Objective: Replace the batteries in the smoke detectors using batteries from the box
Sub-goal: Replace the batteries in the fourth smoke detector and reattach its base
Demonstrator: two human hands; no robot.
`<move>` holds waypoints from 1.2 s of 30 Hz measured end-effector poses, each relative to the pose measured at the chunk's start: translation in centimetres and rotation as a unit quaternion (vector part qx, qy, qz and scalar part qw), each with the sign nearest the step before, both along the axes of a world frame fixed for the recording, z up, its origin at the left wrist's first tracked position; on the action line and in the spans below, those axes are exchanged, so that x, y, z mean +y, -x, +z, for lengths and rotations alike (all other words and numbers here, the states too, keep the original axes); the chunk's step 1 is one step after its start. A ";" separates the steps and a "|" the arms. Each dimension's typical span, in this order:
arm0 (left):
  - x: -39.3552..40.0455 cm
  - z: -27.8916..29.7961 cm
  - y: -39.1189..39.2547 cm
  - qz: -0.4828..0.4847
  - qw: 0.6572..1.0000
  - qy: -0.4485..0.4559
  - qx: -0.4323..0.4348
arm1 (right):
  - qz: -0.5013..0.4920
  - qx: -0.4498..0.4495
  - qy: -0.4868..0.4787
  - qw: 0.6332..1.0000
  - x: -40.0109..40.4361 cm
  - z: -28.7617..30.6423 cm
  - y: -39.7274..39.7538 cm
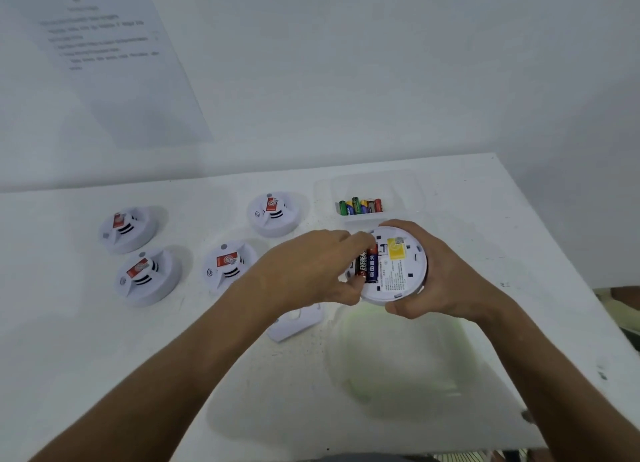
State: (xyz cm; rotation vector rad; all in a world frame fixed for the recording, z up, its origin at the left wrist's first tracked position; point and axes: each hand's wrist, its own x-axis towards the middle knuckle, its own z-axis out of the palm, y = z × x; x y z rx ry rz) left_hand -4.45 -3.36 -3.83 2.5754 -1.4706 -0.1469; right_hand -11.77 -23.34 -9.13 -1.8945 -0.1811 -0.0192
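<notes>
My right hand point(446, 281) grips a white round smoke detector point(398, 267), turned back side up above the table. Its open battery bay shows a black battery point(361, 269) and a dark blue battery point(372, 265) side by side. My left hand point(315, 267) pinches the black battery at both ends with curled fingertips and thumb. A clear plastic box point(401, 191) behind the detector holds several batteries point(360, 206) in green, blue and red. Several more smoke detectors sit face up on the left: point(273, 213), point(228, 265), point(128, 227), point(147, 276).
A white detector cover point(298, 323) lies on the white table point(104, 357) under my left wrist. A clear container point(398, 354) with a greenish tint stands below my right hand. A printed sheet point(110, 56) hangs on the wall at the back left. The table's right edge runs diagonally.
</notes>
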 end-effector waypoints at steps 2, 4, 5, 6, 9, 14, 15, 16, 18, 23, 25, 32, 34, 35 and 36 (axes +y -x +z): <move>-0.3 -0.5 -0.1 -0.016 0.998 0.054 -0.015 | -0.010 -0.001 -0.006 1.000 -0.5 -0.1 0.0; -0.8 -0.7 -0.3 -0.043 0.993 0.107 -0.033 | -0.023 -0.002 -0.014 1.000 -1.1 -0.4 0.1; -1.0 -1.0 -0.4 -0.058 0.989 0.128 -0.043 | -0.031 -0.002 -0.020 0.999 -1.4 -0.5 0.1; -1.3 -1.3 -0.4 -0.065 0.987 0.139 -0.047 | -0.041 -0.003 -0.025 0.999 -1.7 -0.6 0.2; -2.5 -1.9 -0.4 -0.046 0.985 0.164 -0.004 | -0.070 -0.012 -0.027 0.997 -2.5 -0.5 0.3; -4.9 -0.8 -1.6 0.035 0.976 0.189 0.101 | -0.102 -0.022 -0.020 0.994 -4.0 -0.1 0.6; -5.4 -0.4 -1.8 0.038 0.977 0.183 0.102 | -0.110 -0.024 -0.018 0.993 -4.5 0.0 0.6; -5.9 -0.1 -2.1 0.041 0.977 0.180 0.104 | -0.117 -0.025 -0.015 0.993 -5.0 0.1 0.6; -6.9 0.3 -3.6 0.069 0.975 0.180 0.114 | -0.134 -0.026 -0.010 0.991 -6.1 0.2 0.8; -9.5 -0.4 -9.9 0.176 0.950 0.184 0.179 | -0.161 -0.018 -0.010 0.987 -8.8 0.0 1.6; -10.7 -1.5 -11.8 0.165 0.961 0.130 0.182 | -0.160 -0.013 -0.007 0.987 -9.4 -0.2 1.9; -14.1 -4.8 -14.1 0.145 0.967 0.035 0.206 | -0.156 -0.007 -0.015 0.988 -9.9 -0.8 1.8; -14.4 -5.3 -14.4 0.169 0.958 0.056 0.226 | -0.156 -0.005 -0.017 0.988 -9.9 -0.9 1.6; -14.5 -5.5 -14.4 0.176 0.956 0.064 0.226 | -0.157 -0.004 -0.018 0.987 -9.9 -1.0 1.6; -14.6 -5.8 -14.6 0.181 0.955 0.069 0.224 | -0.157 -0.004 -0.020 0.987 -9.9 -1.1 1.5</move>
